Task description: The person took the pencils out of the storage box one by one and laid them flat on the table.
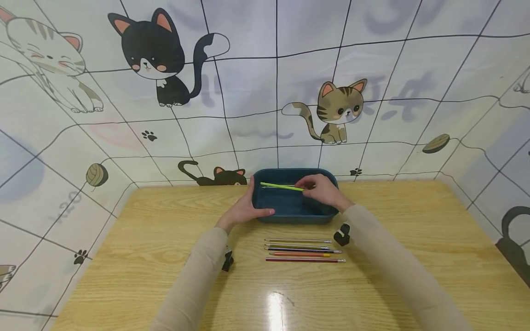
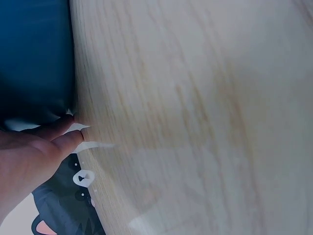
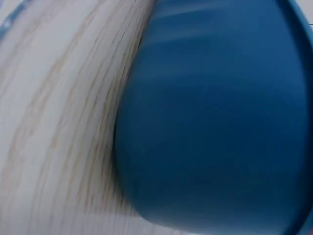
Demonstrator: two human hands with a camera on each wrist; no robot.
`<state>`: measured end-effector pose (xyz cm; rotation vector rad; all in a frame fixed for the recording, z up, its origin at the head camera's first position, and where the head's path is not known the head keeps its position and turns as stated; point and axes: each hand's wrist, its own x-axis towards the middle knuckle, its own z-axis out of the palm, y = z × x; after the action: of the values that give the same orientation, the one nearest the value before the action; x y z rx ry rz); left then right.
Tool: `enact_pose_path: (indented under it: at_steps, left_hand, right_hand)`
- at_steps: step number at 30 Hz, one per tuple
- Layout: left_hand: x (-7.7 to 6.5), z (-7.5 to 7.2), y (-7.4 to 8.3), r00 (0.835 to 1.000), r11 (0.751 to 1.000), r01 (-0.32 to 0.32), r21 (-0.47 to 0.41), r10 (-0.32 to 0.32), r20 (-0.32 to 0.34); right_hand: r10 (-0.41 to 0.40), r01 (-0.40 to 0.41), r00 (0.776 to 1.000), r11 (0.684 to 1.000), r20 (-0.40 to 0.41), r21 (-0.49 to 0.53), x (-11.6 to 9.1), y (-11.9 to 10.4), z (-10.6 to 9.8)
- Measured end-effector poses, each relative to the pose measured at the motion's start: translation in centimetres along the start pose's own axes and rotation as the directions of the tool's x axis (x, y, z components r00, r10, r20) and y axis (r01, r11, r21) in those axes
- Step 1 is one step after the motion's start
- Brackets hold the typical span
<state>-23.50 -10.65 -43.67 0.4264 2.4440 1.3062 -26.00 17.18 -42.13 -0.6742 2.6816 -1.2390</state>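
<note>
A dark blue plastic bin point(image 1: 290, 219) stands at the back of the table. My left hand point(image 1: 244, 207) holds its left end, thumb on the front rim and fingers along the left side; in the left wrist view fingertips point(image 2: 66, 128) touch the bin's outside wall. Over the bin's right part, my right hand point(image 1: 323, 189) pinches a yellow-green pencil point(image 1: 281, 186) by its right end. Just behind that pencil shows a thin greyish pencil point(image 1: 271, 187). In the right wrist view the bin's outer wall point(image 3: 210, 112) fills most of the picture, and the hand is out of sight.
Several pencils lie side by side in front of the bin, among them a dark red pencil point(image 1: 304, 260) and an orange pencil point(image 1: 298, 254). A cloth printed with cats point(image 1: 256, 101) hangs behind the wooden table point(image 1: 157, 239).
</note>
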Motion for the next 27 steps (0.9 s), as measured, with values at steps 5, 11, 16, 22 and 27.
enact_pose_path:
  at_steps: [5, 11, 16, 22, 27]
  left_hand:
    - [-0.1, -0.1, -0.1, 1.0, 1.0, 0.0, -0.007, 0.0, -0.001]
    - [-0.1, -0.1, -0.1, 1.0, 1.0, -0.003, -0.002, 0.003, 0.002]
    - [0.0, 0.0, -0.1, 1.0, 1.0, -0.003, 0.002, 0.003, 0.003]
    - [0.0, 0.0, -0.2, 1.0, 1.0, -0.01, 0.003, 0.01, 0.0]
    - [0.1, 0.0, -0.2, 1.0, 1.0, -0.012, -0.006, 0.012, 0.002]
  right_hand:
    - [-0.017, 0.017, 1.0, 1.0, 0.017, 0.021, -0.9, -0.2, -0.2]
    - [-0.086, 0.086, 0.996, 0.996, 0.015, 0.028, -1.9, -0.5, -0.5]
    - [-0.118, 0.117, 0.993, 0.992, 0.009, 0.037, -2.7, -0.9, -0.6]
    - [-0.102, 0.101, 0.995, 0.993, 0.013, 0.06, -3.9, -1.5, -0.8]
    - [-0.097, 0.097, 0.995, 0.993, 0.006, 0.074, -4.9, -1.9, -0.8]
